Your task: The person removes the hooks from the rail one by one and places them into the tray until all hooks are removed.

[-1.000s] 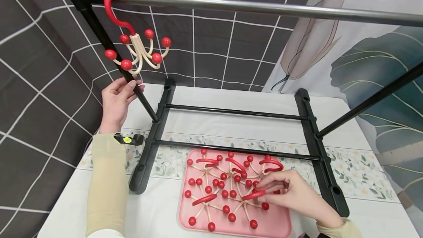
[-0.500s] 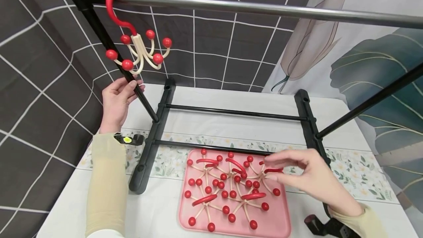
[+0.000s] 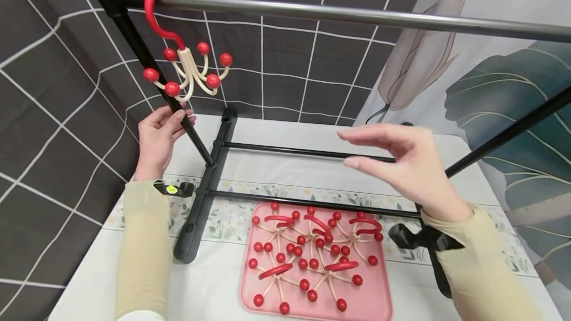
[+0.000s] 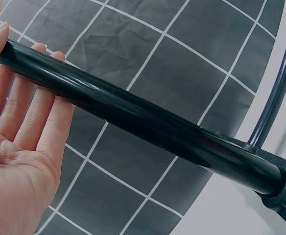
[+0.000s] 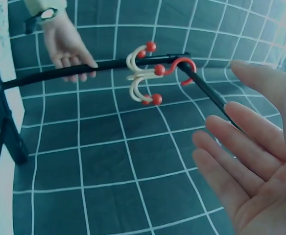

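My left hand (image 3: 156, 140) holds the black left upright (image 4: 108, 105) of a rack, thumb in front and fingers behind it. Above that hand a multi-armed hook hanger (image 3: 187, 71), cream with red ball tips, hangs by its red hook from the left end of the rack's top rail (image 3: 285, 10). My right hand (image 3: 397, 162) is in the air over the rack's right part, thumb and fingers apart with nothing between them. Below it, several similar hook hangers (image 3: 330, 271) lie on a pink tray (image 3: 379, 306).
The rack's base has two side feet (image 3: 192, 232) and two low crossbars (image 3: 285, 149). A dark grid-patterned cloth (image 3: 285, 63) hangs behind and left, a floral curtain (image 3: 504, 98) at the right. The tray sits on a white tabletop (image 3: 214, 281) at the front.
My right hand has let go of the hook hanger on the tray, moving up and away from the tray with fingers spread apart. The left hand still holds the upright.
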Motion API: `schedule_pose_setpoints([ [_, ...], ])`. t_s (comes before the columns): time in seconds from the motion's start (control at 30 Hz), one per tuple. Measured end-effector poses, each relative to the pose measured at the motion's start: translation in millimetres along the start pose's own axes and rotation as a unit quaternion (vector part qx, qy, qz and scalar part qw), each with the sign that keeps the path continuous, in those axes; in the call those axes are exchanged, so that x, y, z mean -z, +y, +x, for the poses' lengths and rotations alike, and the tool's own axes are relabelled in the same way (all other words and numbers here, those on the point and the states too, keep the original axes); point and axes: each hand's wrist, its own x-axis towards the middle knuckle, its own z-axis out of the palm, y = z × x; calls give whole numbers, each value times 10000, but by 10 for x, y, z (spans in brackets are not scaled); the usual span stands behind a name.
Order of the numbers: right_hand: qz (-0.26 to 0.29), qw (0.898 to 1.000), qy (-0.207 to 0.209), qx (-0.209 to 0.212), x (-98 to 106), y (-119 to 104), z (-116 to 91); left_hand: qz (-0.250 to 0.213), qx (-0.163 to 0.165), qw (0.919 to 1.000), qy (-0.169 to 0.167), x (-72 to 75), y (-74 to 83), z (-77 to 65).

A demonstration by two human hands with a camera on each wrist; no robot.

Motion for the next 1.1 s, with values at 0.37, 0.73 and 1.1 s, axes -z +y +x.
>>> schedule_pose_setpoints([
  [0.37,271,9957,808,369,-344,109,592,-61,43,10000,-10,16,-31,9],
  [0.73,576,9926,1003,362,-799,-129,1076,46,19,10000,32,34,-45,11],
  [1.1,774,9910,937,558,-1201,-452,1482,64,2,10000,27,43,-56,-8],
])
